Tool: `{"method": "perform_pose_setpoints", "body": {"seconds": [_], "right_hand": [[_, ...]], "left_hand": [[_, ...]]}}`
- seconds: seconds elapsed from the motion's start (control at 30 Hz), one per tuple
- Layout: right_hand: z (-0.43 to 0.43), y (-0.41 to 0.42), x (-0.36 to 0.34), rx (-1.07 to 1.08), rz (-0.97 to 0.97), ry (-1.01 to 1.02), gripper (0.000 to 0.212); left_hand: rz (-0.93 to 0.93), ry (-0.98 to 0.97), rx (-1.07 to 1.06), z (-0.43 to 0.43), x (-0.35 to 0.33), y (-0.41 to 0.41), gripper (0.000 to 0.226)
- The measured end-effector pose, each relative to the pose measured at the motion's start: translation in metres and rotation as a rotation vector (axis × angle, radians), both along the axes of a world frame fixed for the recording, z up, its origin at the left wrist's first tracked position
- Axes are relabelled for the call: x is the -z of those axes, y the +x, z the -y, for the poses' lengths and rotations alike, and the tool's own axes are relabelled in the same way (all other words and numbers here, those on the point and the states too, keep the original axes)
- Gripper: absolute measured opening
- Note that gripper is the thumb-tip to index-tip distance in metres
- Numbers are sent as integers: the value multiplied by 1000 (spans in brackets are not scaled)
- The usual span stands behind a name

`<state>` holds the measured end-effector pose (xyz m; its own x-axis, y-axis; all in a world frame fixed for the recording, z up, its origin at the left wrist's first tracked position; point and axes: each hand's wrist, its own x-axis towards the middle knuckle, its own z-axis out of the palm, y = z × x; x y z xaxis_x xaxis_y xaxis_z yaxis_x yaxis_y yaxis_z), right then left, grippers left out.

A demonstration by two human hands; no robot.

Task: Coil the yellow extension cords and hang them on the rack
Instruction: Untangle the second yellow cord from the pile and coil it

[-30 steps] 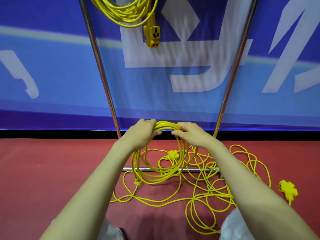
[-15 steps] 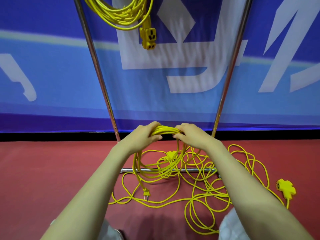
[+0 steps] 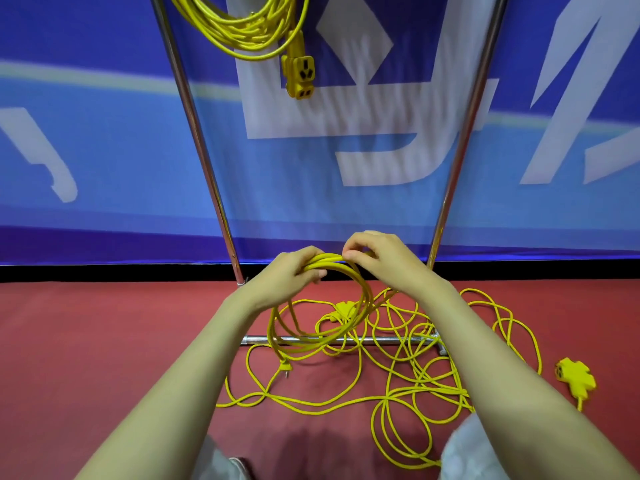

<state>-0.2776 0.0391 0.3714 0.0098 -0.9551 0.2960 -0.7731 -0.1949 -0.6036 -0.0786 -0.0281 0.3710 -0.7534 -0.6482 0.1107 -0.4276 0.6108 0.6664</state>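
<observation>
My left hand (image 3: 294,271) grips the top of a partly wound yellow coil (image 3: 360,306) that hangs down in front of the rack's bottom bar (image 3: 381,339). Its plug (image 3: 286,367) dangles at the lower left of the coil. My right hand (image 3: 377,256) pinches the cord at the top of the same coil, right beside the left hand. Loose yellow cord (image 3: 415,382) lies tangled on the red floor to the right. A finished coil (image 3: 249,29) with a yellow socket block (image 3: 299,76) hangs from the top of the rack.
Two chrome rack uprights rise at the left (image 3: 197,140) and right (image 3: 464,133) before a blue banner wall (image 3: 104,150). A yellow multi-socket head (image 3: 573,374) lies on the red floor at the right; another (image 3: 343,309) sits behind the coil. My knees show at the bottom.
The right hand has lifted slightly and now pinches the cord with fingertips at the coil's top. The coil's loops have tightened and the plug has swung lower.
</observation>
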Motion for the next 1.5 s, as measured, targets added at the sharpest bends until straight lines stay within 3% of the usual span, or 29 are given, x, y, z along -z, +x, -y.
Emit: {"method": "perform_pose_setpoints", "body": {"seconds": [0.07, 0.13, 0.2, 0.37, 0.47, 0.57, 0.67, 0.77, 0.9, 1.03, 1.1, 1.27, 1.4, 1.5], "right_hand": [[1, -1, 3, -6, 39, -10, 16], [1, -2, 5, -16, 78, 47, 33], [0, -2, 2, -57, 69, 151, 32], [3, 2, 8, -152, -203, 183, 24], [8, 0, 14, -125, -265, 130, 24], [7, -4, 14, -105, -239, 156, 25], [3, -4, 16, -59, -124, 171, 34], [3, -5, 17, 27, 42, 172, 47], [8, -12, 28, 66, 17, 361, 14], [11, -17, 38, 35, 330, 470, 18], [12, -17, 33, 146, 489, 432, 15], [9, -18, 1, 313, 856, 38, 10], [10, -13, -5, 330, 711, -103, 17], [11, -9, -2, 371, 715, -61, 11]], "left_hand": [[-45, 42, 6, 0, -1, -1, 11], [-114, 123, 18, -1, -2, -1, 11], [-154, 182, 29, 0, -4, 0, 11], [5, 172, 10, -3, -4, 0, 7], [-44, 314, -9, -2, -5, -1, 14], [-105, 543, 16, -3, -8, 0, 25], [-130, 490, 32, -4, -6, 2, 30], [-279, 442, -90, 0, -6, -1, 31], [-608, 462, -214, 4, -10, -3, 30], [-866, 546, -208, 12, -14, 3, 29], [-843, 561, -179, 15, -15, 7, 31], [-607, 544, -187, 13, 0, 0, 28], [-488, 536, -284, 11, 14, -11, 24], [-382, 516, -330, 4, 23, -21, 21]]}}
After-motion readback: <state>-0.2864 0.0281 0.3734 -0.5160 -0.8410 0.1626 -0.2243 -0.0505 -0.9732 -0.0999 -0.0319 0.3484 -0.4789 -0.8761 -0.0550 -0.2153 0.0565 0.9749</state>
